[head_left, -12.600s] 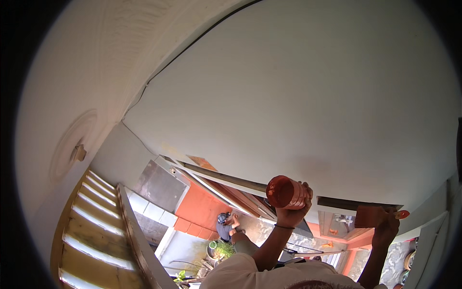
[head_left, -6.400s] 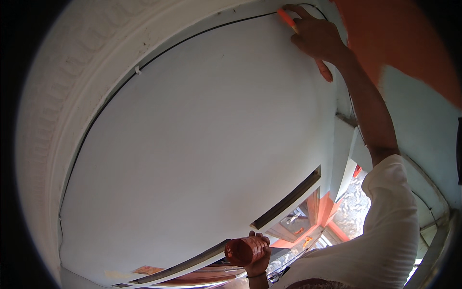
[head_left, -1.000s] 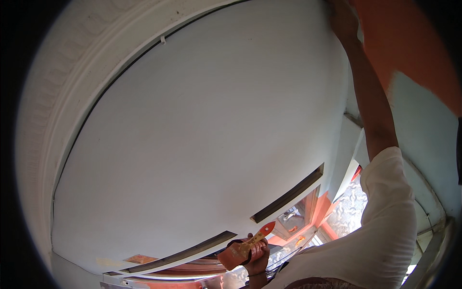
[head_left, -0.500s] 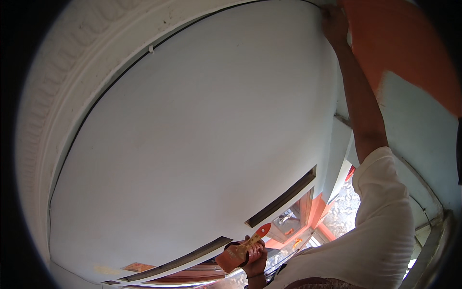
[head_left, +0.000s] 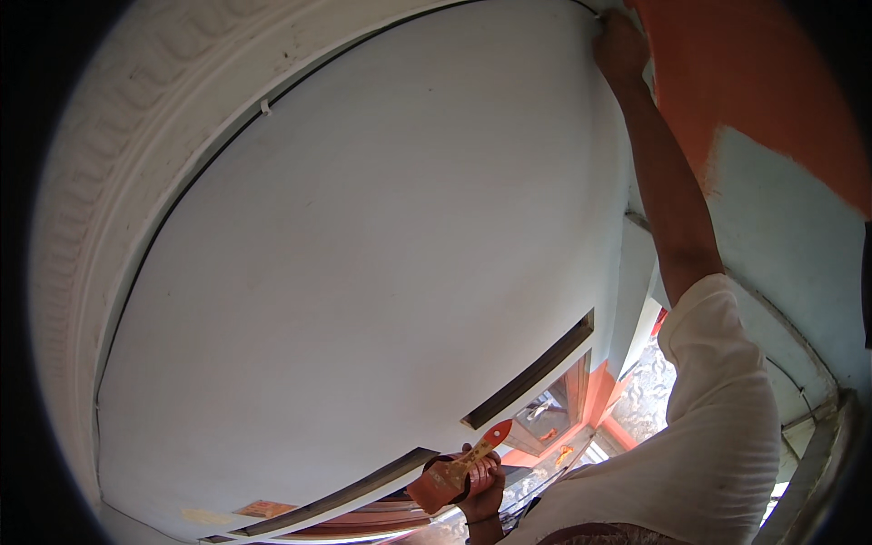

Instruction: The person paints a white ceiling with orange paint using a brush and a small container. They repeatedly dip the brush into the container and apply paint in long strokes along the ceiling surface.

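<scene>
Low in the view, my left hand [head_left: 484, 498] is wrapped around a paint-smeared orange-brown container [head_left: 431, 489]. A paintbrush [head_left: 490, 442] with a red-tipped wooden handle lies slanted against the container, in the same hand. My right arm stretches up to the top right. There my right hand [head_left: 623, 47] is closed beside a thin black cable [head_left: 365, 40], at the edge between the pale surface and an orange painted area [head_left: 754, 68]. What its fingers hold, if anything, is hidden.
A large pale wall [head_left: 363, 245] fills the middle. Moulded white cornice [head_left: 100, 227] curves along the left, with a small white cable clip [head_left: 265, 108]. Dark slot openings [head_left: 531, 368] and a framed window [head_left: 554, 409] lie below. Orange ends raggedly on the pale right-hand wall [head_left: 772, 209].
My right hand has moved slightly left and down along the edge, and a bit of the cable's end now shows beside it. The left hand keeps its hold on the container and brush.
</scene>
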The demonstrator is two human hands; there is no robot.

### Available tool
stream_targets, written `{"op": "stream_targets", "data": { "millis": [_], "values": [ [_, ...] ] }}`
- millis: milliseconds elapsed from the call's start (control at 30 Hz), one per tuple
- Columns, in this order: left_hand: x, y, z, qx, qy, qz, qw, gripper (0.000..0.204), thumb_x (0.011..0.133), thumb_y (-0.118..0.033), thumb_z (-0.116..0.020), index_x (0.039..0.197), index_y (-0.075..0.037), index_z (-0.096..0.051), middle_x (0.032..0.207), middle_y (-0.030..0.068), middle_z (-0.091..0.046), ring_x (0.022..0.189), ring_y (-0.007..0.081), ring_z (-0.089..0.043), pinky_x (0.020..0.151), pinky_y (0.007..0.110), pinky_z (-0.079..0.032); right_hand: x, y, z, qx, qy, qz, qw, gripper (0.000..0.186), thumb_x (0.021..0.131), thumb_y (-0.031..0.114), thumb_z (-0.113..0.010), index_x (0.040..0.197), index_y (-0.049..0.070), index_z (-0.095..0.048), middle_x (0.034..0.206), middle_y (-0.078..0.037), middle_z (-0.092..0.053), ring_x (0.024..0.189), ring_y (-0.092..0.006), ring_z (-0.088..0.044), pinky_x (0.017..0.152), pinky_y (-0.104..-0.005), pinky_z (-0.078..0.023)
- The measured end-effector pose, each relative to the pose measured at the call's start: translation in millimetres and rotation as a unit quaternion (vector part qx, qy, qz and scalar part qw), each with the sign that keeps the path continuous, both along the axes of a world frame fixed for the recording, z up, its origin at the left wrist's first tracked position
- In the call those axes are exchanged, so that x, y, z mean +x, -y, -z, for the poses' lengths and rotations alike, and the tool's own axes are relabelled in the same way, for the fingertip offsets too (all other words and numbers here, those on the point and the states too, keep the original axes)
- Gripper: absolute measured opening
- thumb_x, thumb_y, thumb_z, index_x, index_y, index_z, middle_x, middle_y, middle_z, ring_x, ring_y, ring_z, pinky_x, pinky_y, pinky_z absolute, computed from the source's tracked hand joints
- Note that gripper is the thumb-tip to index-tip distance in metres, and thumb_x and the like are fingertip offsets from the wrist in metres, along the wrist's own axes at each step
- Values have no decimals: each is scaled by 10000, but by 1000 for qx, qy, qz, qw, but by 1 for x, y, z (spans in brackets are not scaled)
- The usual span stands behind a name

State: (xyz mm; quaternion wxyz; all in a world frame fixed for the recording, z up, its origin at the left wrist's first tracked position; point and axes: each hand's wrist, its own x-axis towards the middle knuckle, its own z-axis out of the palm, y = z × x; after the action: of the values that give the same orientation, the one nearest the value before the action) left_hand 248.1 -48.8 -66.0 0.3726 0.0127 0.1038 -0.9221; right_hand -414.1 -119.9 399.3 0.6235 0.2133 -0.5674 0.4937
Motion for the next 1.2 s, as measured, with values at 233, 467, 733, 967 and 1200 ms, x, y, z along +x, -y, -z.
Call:
{"op": "stream_targets", "data": {
  "millis": [233, 467, 733, 967, 1200],
  "values": [
    [-1, 5, -2, 2, 9, 9, 1000, 488, 983, -363, -650, 1402, -118, -601, 1387, 126, -603, 1337, 295, -511, 979, 461, -525, -1, -10, -14, -5, 25, 40, 999, 134, 788, 28, -636, 854, 62, -748, 837, -204, -723, 802, -393, -704, 731, -502, -539],
    [1, 7, -9, 3, 27, 12, 1000, 517, 873, -318, -742, 1328, -99, -630, 1341, 84, -621, 1324, 270, -512, 966, 452, -535, -4, -5, -15, 0, 39, 25, 999, 124, 740, 25, -637, 781, 68, -746, 774, -207, -709, 787, -401, -700, 729, -511, -541],
    [13, 7, -8, 22, 32, 3, 999, 520, 872, -315, -744, 1327, -92, -631, 1347, 81, -623, 1315, 282, -522, 957, 454, -538, -11, -1, -15, 1, -10, 42, 999, 140, 783, 35, -598, 801, 56, -736, 806, -228, -700, 838, -417, -695, 757, -521, -537],
    [8, 11, -3, 16, 22, 15, 1000, 502, 878, -324, -737, 1316, -101, -633, 1357, 82, -619, 1317, 281, -521, 956, 457, -537, -23, -21, -36, -16, -27, -54, 998, 139, 817, 25, -605, 887, 36, -724, 964, -249, -694, 961, -424, -679, 808, -528, -532],
    [9, 11, -9, 9, 18, 9, 1000, 514, 898, -347, -724, 1346, -117, -626, 1371, 82, -611, 1319, 279, -519, 962, 455, -538, 50, -20, -12, 73, -18, 55, 996, 357, 761, -46, -628, 1104, 45, -668, 1056, -192, -651, 1023, -401, -627, 851, -502, -523]
  ]
}}
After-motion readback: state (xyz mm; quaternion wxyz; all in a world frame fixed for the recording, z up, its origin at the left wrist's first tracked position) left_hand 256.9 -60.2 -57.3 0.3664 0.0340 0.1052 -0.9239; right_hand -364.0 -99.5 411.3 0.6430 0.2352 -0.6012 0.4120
